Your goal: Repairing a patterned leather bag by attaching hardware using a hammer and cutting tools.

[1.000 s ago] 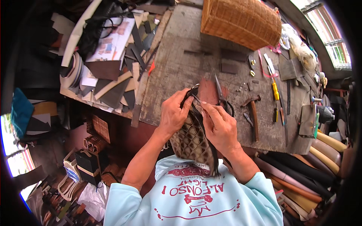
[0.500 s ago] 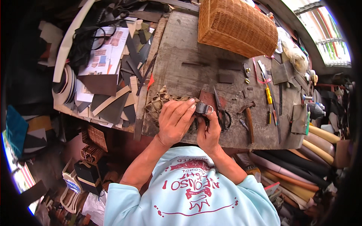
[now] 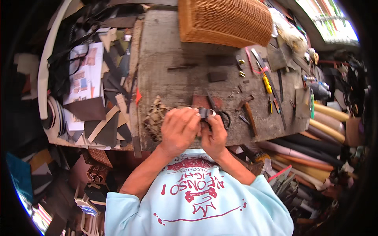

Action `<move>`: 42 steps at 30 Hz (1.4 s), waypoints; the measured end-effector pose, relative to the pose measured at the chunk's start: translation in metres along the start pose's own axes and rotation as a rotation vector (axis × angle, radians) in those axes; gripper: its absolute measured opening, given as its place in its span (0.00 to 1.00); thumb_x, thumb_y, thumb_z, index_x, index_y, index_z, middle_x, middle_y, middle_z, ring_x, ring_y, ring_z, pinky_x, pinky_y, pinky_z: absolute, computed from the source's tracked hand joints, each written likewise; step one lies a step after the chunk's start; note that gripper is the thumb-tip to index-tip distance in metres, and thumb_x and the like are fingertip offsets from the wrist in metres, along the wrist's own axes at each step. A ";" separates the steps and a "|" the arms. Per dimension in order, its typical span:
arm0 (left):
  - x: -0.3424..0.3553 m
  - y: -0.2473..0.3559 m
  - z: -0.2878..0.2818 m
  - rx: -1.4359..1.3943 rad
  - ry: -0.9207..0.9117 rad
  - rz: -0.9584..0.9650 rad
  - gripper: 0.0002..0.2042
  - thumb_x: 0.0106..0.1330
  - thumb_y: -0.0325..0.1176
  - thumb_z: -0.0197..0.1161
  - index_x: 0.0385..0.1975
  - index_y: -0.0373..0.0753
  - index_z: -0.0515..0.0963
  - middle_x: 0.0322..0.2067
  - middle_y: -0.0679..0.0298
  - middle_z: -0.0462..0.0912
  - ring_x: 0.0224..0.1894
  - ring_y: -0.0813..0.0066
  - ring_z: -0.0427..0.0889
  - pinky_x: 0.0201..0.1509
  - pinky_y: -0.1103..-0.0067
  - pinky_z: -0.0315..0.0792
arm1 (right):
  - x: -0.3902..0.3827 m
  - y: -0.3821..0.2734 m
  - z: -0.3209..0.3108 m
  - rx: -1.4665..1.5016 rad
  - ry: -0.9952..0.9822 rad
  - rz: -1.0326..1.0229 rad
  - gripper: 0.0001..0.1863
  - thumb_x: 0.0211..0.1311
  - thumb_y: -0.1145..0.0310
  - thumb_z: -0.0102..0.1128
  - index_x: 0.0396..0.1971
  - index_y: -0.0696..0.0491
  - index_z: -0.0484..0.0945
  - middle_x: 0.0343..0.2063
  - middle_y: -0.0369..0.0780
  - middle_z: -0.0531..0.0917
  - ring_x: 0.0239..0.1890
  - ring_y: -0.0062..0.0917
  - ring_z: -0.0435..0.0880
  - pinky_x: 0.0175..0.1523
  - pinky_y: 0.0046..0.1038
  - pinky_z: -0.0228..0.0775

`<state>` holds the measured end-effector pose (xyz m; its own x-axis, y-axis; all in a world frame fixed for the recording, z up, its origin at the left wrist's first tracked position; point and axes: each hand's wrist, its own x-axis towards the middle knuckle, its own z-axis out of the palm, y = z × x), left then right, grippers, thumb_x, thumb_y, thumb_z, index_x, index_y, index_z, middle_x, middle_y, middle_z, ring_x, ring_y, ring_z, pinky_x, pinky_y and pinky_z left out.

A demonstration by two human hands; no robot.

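Both hands are closed on a dark strap tab (image 3: 203, 113) with a metal ring, just over the near edge of the bench. My left hand (image 3: 179, 129) grips the tab from the left, knuckles up. At its other end, by the ring, my right hand (image 3: 214, 133) pinches it between thumb and fingers. A brown-and-tan patterned piece (image 3: 154, 120) pokes out left of my left hand; how it joins the tab is hidden. Just beyond my fingers are a reddish-brown flat piece (image 3: 199, 100) and scissors (image 3: 226, 118), their handles partly covered by my right hand.
A wooden-handled hammer (image 3: 250, 119), a yellow-handled screwdriver (image 3: 267, 84) and small brass-coloured parts (image 3: 241, 74) lie to the right. A large wicker basket (image 3: 226, 23) stands at the back. Leather scraps (image 3: 104, 131) crowd the left. Rolled material (image 3: 311, 153) is stacked at lower right.
The whole view has shifted, so the bench and its tools sit further left and higher. Both hands keep hold of the strap tab, which looks turned slightly, with the ring less plain.
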<state>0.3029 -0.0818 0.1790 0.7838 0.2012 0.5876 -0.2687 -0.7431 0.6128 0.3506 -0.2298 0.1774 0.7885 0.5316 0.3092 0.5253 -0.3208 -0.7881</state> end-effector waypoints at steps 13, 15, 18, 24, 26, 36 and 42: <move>0.027 -0.022 0.039 0.015 -0.085 -0.040 0.17 0.50 0.18 0.69 0.40 0.35 0.77 0.39 0.57 0.83 0.40 0.58 0.83 0.45 0.67 0.76 | 0.037 0.038 -0.034 1.048 -0.319 0.896 0.07 0.66 0.76 0.55 0.42 0.60 0.73 0.27 0.48 0.79 0.27 0.40 0.81 0.31 0.33 0.71; 0.032 -0.027 0.042 0.081 -0.056 -0.088 0.17 0.48 0.17 0.69 0.40 0.35 0.77 0.39 0.57 0.83 0.40 0.58 0.83 0.45 0.67 0.76 | 0.020 0.049 -0.049 0.455 -0.170 0.594 0.04 0.65 0.74 0.58 0.35 0.57 0.75 0.27 0.44 0.79 0.26 0.36 0.79 0.31 0.31 0.68; 0.040 -0.028 0.044 0.148 -0.013 -0.173 0.19 0.46 0.16 0.68 0.40 0.35 0.77 0.39 0.58 0.84 0.41 0.61 0.83 0.47 0.66 0.74 | -0.021 0.118 -0.073 -0.446 -0.019 0.281 0.06 0.61 0.70 0.62 0.35 0.55 0.79 0.30 0.42 0.81 0.33 0.37 0.79 0.38 0.35 0.68; 0.045 -0.024 0.052 0.084 -0.212 -0.074 0.18 0.46 0.14 0.67 0.39 0.36 0.78 0.39 0.60 0.85 0.44 0.63 0.84 0.56 0.65 0.71 | -0.024 0.196 -0.089 -0.695 -0.152 0.163 0.09 0.59 0.72 0.62 0.40 0.54 0.80 0.35 0.43 0.80 0.39 0.40 0.78 0.44 0.37 0.69; 0.043 -0.022 0.052 0.079 -0.222 -0.085 0.19 0.46 0.14 0.67 0.40 0.36 0.77 0.39 0.61 0.85 0.45 0.63 0.83 0.55 0.64 0.72 | -0.009 0.197 -0.089 -0.518 -0.076 0.211 0.09 0.58 0.75 0.62 0.39 0.55 0.80 0.36 0.43 0.79 0.39 0.40 0.78 0.43 0.37 0.71; 0.034 -0.021 0.052 -0.042 -0.245 -0.077 0.20 0.45 0.16 0.70 0.40 0.36 0.77 0.39 0.60 0.85 0.44 0.62 0.84 0.52 0.62 0.75 | 0.016 0.213 -0.090 -0.497 -0.330 0.169 0.12 0.52 0.80 0.63 0.39 0.56 0.81 0.33 0.45 0.78 0.36 0.42 0.82 0.38 0.36 0.74; 0.026 -0.018 0.048 -0.079 -0.274 -0.047 0.19 0.45 0.18 0.71 0.39 0.35 0.77 0.40 0.59 0.85 0.44 0.62 0.84 0.52 0.63 0.75 | 0.079 0.092 -0.084 0.494 -0.260 0.727 0.06 0.60 0.79 0.63 0.37 0.59 0.84 0.28 0.39 0.84 0.26 0.17 0.80 0.31 0.20 0.71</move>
<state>0.3555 -0.0938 0.1580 0.9154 0.0463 0.3998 -0.2631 -0.6827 0.6817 0.4883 -0.2825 0.1740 0.7431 0.5089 -0.4344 -0.3158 -0.3056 -0.8982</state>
